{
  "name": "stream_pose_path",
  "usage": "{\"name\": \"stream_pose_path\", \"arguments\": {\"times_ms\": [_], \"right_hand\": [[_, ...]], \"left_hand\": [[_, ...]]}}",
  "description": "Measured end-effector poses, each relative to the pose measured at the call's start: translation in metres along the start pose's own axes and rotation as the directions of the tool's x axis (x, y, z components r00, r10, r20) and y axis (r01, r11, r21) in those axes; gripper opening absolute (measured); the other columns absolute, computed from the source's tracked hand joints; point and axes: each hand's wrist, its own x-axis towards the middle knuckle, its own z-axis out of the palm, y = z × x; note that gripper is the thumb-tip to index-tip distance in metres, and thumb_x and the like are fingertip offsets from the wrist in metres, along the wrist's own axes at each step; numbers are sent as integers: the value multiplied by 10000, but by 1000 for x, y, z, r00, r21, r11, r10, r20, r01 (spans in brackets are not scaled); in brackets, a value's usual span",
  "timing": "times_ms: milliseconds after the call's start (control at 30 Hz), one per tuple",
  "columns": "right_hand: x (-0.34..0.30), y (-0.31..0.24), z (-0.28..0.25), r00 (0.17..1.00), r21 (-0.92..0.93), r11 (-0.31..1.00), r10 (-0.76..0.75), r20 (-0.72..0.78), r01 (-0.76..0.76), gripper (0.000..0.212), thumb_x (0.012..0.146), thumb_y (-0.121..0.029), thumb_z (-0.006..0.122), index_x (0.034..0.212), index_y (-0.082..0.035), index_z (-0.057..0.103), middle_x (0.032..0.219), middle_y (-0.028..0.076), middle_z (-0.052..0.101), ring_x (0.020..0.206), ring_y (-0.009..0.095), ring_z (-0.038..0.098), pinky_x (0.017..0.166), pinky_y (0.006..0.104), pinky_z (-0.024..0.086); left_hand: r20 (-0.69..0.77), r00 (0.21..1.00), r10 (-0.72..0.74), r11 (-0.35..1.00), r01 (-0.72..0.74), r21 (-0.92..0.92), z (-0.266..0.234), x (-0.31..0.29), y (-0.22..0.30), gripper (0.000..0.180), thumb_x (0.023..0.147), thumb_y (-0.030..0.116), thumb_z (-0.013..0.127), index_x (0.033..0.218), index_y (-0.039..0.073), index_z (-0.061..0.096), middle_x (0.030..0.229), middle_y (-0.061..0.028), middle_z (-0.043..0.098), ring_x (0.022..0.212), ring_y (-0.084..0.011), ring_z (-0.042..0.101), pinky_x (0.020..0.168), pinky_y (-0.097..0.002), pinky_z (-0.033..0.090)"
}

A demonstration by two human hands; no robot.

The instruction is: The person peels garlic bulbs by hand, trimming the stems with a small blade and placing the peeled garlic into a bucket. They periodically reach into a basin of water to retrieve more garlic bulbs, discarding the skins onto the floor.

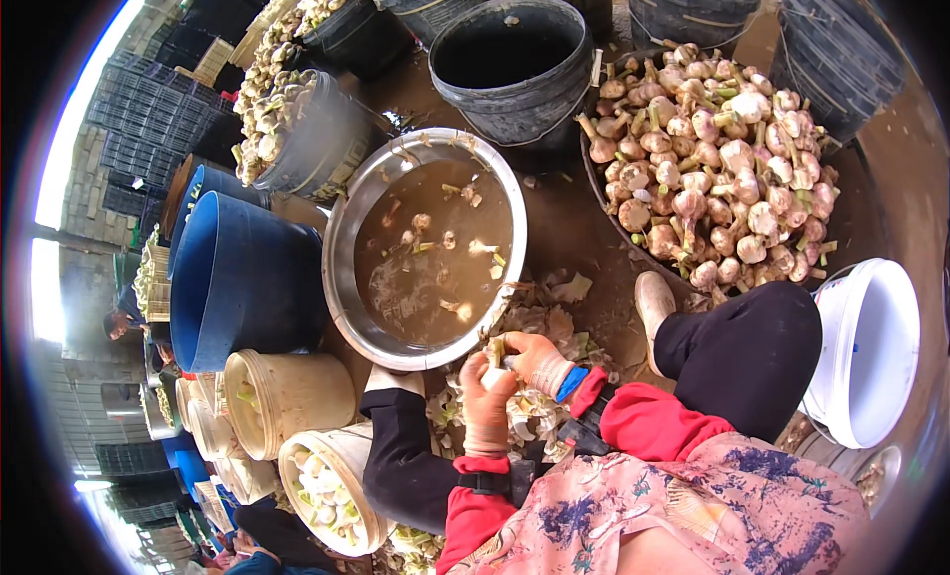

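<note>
Both my hands wear pale orange gloves and meet just beyond my knees. My left hand (pixel 485 402) is closed around a garlic bulb (pixel 492 376), its stem pointing up. From the right, my right hand (pixel 537 363) closes in on the same bulb with bent fingers at the stem; whether a small blade sits in them is hidden. Right beyond the hands stands a round metal basin (pixel 424 360) of brown water, where several garlic bulbs (pixel 482 247) and bits of skin float. Peeled garlic skins (pixel 554 323) litter the ground under and around my hands.
A wide dark tub (pixel 616 231) heaped with unpeeled garlic stands far right, a white bucket (pixel 813 387) beside my right knee. Black buckets (pixel 515 95) line the back. Left are a blue barrel (pixel 247 278) and cream buckets (pixel 297 402), one holding pale garlic. Other people sit farther left.
</note>
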Motion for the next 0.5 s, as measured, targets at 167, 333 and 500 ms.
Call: {"name": "stream_pose_path", "arguments": {"times_ms": [167,333,500], "right_hand": [[-1,-7,1,986,250,959,-156,62,136,314,743,43,592,1048,-29,607,969,31,631,919,109,569,826,258,462],[-3,-19,-5,970,332,916,180,165,-227,337,752,13,644,1084,-28,599,985,36,635,869,112,582,787,261,469],[-1,-5,1,1000,287,958,-9,16,4,223,774,-15,614,987,-61,660,814,26,651,688,98,574,576,255,475]], "left_hand": [[161,930,-330,559,330,-760,-14,8,1,468,872,419,531,1158,49,506,1023,-95,614,850,-256,623,611,-318,563],[-48,970,-239,902,204,-380,-5,5,0,528,861,481,523,1162,47,501,985,-74,609,768,-202,615,548,-299,541],[54,944,-324,921,328,-208,-17,13,-1,719,798,705,391,1071,58,547,776,-53,607,529,-148,556,440,-245,457]]}}
